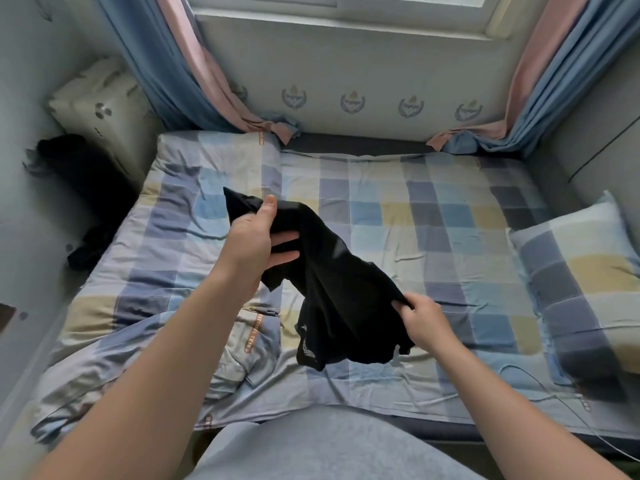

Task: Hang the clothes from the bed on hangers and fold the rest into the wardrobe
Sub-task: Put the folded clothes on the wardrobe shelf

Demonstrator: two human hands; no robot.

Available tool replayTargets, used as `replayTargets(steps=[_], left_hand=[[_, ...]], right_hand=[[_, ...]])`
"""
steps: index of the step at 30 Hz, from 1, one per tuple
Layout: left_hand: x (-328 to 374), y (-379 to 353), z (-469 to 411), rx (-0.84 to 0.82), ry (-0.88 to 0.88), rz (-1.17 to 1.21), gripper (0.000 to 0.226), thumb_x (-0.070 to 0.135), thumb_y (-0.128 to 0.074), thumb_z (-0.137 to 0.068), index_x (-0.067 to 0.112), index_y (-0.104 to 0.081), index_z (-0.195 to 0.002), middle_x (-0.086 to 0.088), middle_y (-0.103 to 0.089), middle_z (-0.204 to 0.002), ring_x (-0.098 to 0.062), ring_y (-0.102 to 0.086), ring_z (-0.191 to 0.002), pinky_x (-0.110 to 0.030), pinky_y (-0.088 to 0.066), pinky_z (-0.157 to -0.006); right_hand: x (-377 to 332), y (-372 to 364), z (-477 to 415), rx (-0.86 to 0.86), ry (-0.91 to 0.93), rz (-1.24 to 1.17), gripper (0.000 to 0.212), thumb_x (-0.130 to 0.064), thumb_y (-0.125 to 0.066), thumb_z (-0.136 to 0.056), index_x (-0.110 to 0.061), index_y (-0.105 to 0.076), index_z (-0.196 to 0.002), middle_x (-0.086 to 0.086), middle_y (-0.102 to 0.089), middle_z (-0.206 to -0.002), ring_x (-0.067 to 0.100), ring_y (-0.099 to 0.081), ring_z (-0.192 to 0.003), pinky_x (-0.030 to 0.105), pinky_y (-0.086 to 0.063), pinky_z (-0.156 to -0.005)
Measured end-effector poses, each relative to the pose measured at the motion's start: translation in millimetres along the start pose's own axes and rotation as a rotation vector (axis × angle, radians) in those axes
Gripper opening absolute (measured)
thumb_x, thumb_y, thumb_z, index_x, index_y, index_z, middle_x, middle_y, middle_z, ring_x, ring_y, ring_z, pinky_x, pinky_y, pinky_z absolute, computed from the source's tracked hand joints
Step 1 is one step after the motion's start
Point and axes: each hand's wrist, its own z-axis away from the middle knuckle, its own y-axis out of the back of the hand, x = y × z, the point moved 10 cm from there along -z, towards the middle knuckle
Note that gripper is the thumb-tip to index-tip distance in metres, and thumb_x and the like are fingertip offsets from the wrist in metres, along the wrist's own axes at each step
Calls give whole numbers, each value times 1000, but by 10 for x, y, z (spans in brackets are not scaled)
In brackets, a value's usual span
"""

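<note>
A black garment (332, 292) with a small pale print near its lower edge hangs crumpled above the middle of the bed (433, 237). My left hand (258, 237) grips its upper end, thumb on top and fingers underneath the cloth. My right hand (420, 318) pinches its lower right edge, closer to me. More dark clothing (86, 188) lies heaped at the bed's far left, against the wall.
The bed has a checked blue, grey and yellow sheet, with a rumpled matching duvet (156, 323) on the left and a checked pillow (585, 282) on the right. Blue and pink curtains (194, 81) hang at the back corners. A thin white cable (554, 393) trails near the front right.
</note>
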Motion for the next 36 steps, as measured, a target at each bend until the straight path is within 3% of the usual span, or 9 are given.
replayTargets(steps=[5,7,10,15,18,24,29,32,36], left_hand=[[-382,-202,47,-115,107,-230,23,35,-54,-103,22,-63,-119,4,-66,-119,-22,-66,-111,-37,-59,-80],[-532,-262,95,-168,150,-300,30,32,-58,-101,25,-58,-130,5,-65,-120,-20,-66,-110,-34,-57,-81],[-687,-393,185,-286,138,-455,23,35,-66,-95,25,-67,-117,2,-72,-115,-15,-72,-98,-32,-58,-82],[-1009,-742,390,-553,121,-665,66,55,-83,-60,30,-63,-118,5,-71,-112,-8,-71,-99,-30,-57,-88],[-1173,-888,453,-619,68,-711,64,49,-80,-65,29,-59,-122,6,-70,-115,-8,-69,-103,-37,-56,-95],[-1160,-792,309,-503,-118,-891,12,35,-63,-93,29,-65,-104,11,-71,-99,-7,-67,-95,-41,-55,-90],[-1133,-681,285,-593,-50,-882,5,32,-65,-93,33,-69,-94,14,-72,-83,-6,-70,-81,-26,-52,-73],[-905,-647,262,-524,-167,-822,9,21,-62,-97,21,-67,-89,9,-68,-76,-11,-66,-74,-34,-50,-74],[-568,-658,250,-391,-334,-771,13,19,-61,-97,11,-65,-89,-14,-65,-81,-33,-63,-79,-46,-48,-72]], right_hand=[[-412,180,-59,-68,94,-267,24,-15,-51,-100,-16,-67,-82,-4,-61,-70,15,-53,-68,32,-40,-62],[-614,231,-17,-110,110,-383,24,-14,-49,-101,-11,-68,-87,-1,-63,-73,16,-57,-71,34,-47,-64],[-913,268,104,-189,106,-566,24,-14,-47,-102,-10,-69,-92,1,-68,-77,16,-65,-71,34,-55,-59],[-1269,443,300,-171,139,-781,22,-9,-48,-102,-7,-66,-92,6,-69,-76,19,-69,-69,32,-57,-56],[-1386,510,380,-188,148,-901,23,-8,-47,-103,-6,-65,-90,8,-69,-75,22,-70,-70,38,-60,-61],[-1266,617,321,-157,59,-1191,18,-11,-49,-103,-4,-61,-92,11,-66,-77,23,-69,-72,44,-61,-68],[-679,538,120,-37,-171,-1334,16,-18,-53,-101,-8,-60,-92,8,-69,-78,21,-70,-69,37,-59,-61],[-242,417,21,8,-342,-1236,13,-19,-53,-102,-12,-60,-94,6,-67,-86,20,-66,-75,32,-55,-59],[1,285,-19,20,-377,-1041,11,-17,-53,-102,-13,-56,-112,7,-62,-118,24,-61,-103,38,-51,-78]])
